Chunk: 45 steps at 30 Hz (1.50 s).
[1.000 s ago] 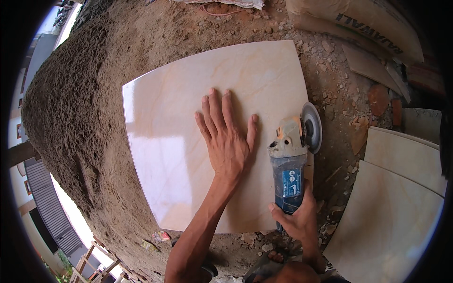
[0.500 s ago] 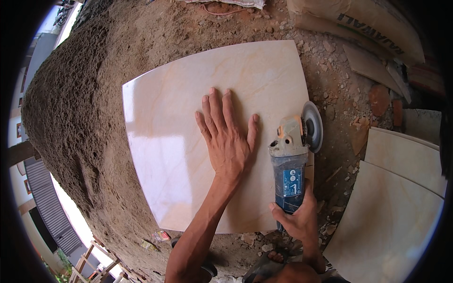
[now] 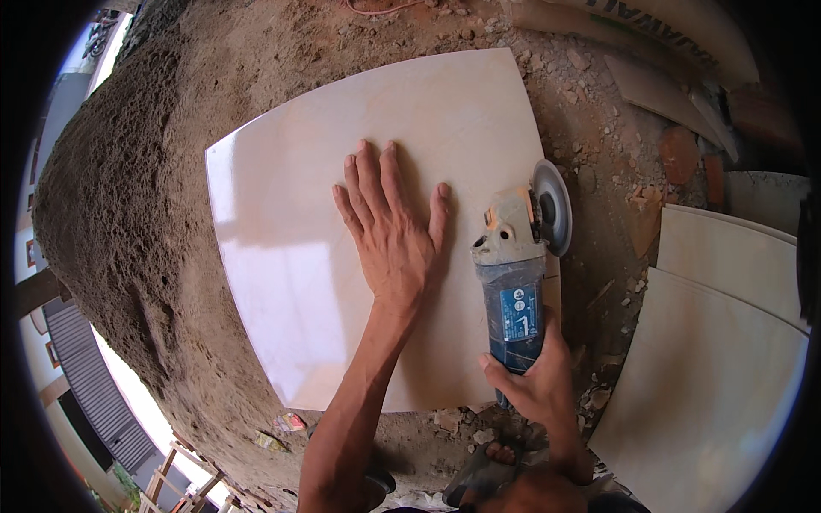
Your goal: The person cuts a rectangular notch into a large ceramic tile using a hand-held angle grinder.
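Note:
A large glossy cream tile (image 3: 325,214) lies flat on rough sandy ground. My left hand (image 3: 389,231) presses flat on the tile's middle, fingers spread and pointing away from me. My right hand (image 3: 534,385) grips the blue body of an angle grinder (image 3: 517,265). The grinder's grey head and round cutting disc (image 3: 552,208) sit at the tile's right edge, the disc upright along that edge.
A mound of brown sand (image 3: 120,222) rises to the left. Broken bricks and rubble (image 3: 676,158) lie to the right. More cream tiles (image 3: 718,359) are stacked at the lower right. Sacks (image 3: 684,34) lie at the top right.
The grinder has crept slightly forward along the tile's right edge. My left hand stays flat in the same place.

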Tool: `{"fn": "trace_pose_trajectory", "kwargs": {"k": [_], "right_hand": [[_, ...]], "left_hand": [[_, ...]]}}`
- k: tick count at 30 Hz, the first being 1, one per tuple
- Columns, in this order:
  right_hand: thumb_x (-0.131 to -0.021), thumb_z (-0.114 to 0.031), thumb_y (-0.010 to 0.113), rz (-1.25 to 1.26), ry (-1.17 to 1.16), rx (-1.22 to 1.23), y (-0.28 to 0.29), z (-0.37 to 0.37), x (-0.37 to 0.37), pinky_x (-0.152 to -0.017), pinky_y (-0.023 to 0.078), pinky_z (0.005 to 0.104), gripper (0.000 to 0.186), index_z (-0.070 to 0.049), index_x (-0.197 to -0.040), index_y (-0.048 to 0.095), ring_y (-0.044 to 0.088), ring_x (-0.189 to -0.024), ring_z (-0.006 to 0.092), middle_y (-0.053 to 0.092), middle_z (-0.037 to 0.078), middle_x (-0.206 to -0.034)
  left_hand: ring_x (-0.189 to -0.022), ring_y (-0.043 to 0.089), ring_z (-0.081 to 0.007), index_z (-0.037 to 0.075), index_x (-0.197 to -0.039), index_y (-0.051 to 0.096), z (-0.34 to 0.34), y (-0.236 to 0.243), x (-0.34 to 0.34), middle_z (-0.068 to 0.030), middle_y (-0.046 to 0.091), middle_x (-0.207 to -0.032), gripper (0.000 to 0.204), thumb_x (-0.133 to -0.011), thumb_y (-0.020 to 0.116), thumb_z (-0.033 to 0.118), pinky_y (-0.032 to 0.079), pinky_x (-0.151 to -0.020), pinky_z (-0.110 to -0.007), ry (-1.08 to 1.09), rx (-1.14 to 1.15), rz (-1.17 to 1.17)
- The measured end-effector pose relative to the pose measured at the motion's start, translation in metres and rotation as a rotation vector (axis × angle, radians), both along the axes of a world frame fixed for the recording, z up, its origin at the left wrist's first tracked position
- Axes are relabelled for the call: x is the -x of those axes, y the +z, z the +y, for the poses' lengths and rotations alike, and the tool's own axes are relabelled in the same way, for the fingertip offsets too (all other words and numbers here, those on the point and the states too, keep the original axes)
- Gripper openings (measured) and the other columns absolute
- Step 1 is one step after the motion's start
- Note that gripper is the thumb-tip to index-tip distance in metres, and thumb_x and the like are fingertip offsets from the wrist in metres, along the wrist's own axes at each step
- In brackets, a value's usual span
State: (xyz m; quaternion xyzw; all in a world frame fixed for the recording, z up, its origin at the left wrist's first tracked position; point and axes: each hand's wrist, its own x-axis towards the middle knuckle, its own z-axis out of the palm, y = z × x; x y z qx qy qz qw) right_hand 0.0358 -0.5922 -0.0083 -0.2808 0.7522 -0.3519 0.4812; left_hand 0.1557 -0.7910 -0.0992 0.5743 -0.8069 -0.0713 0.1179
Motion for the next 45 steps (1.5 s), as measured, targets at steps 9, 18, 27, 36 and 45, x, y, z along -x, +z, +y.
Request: {"fn": "trace_pose_trajectory", "kwargs": {"k": [9,18,27,36,45], "right_hand": [[-0.084,-0.023,0.090,-0.081,-0.019,0.015,0.002,0.007,0.001,-0.088,0.061,0.0402,0.069,0.005,-0.136,0.055,0.075,-0.092,0.0236,0.074,0.015,-0.106],[-0.086,-0.024,0.088,-0.041,0.016,0.022,0.002,0.012,0.004,-0.086,0.062,0.0420,0.064,0.009,-0.131,0.056,0.078,-0.091,0.0278,0.076,0.020,-0.104],[-0.084,-0.030,0.090,0.019,0.032,0.085,-0.011,0.019,0.001,-0.085,0.063,0.0437,0.070,0.010,-0.131,0.056,0.080,-0.093,0.0347,0.076,0.025,-0.105],[-0.085,-0.031,0.091,-0.002,0.045,0.065,-0.010,0.025,0.001,-0.086,0.064,0.0446,0.076,0.012,-0.136,0.054,0.080,-0.100,0.0366,0.076,0.028,-0.111],[-0.085,-0.030,0.089,-0.006,0.045,0.065,-0.011,0.031,0.000,-0.089,0.064,0.0447,0.077,0.012,-0.139,0.053,0.080,-0.102,0.0355,0.075,0.028,-0.114]], "left_hand": [[-0.168,0.024,-0.0394,0.004,-0.168,0.042,0.000,-0.009,-0.003,-0.0220,0.034,-0.177,0.078,-0.112,0.055,0.057,0.013,-0.138,-0.058,-0.037,0.089,0.049],[-0.155,0.041,-0.0402,0.001,-0.151,0.058,0.011,0.000,-0.006,-0.0233,0.053,-0.160,0.060,-0.117,0.049,0.050,0.031,-0.130,-0.054,-0.068,0.024,0.459],[-0.097,0.079,-0.0327,-0.014,-0.141,0.059,0.124,0.074,0.007,-0.0278,0.079,-0.103,0.087,-0.099,0.079,0.060,0.063,-0.089,-0.045,0.166,-0.634,0.809],[-0.086,0.081,-0.0257,-0.017,-0.143,0.058,0.127,0.077,0.007,-0.0249,0.081,-0.092,0.096,-0.091,0.088,0.058,0.064,-0.079,-0.037,0.214,-0.815,0.805],[-0.080,0.079,-0.0231,-0.017,-0.141,0.058,0.131,0.073,0.006,-0.0223,0.081,-0.089,0.095,-0.092,0.087,0.058,0.063,-0.075,-0.035,0.187,-0.801,0.843]]}}
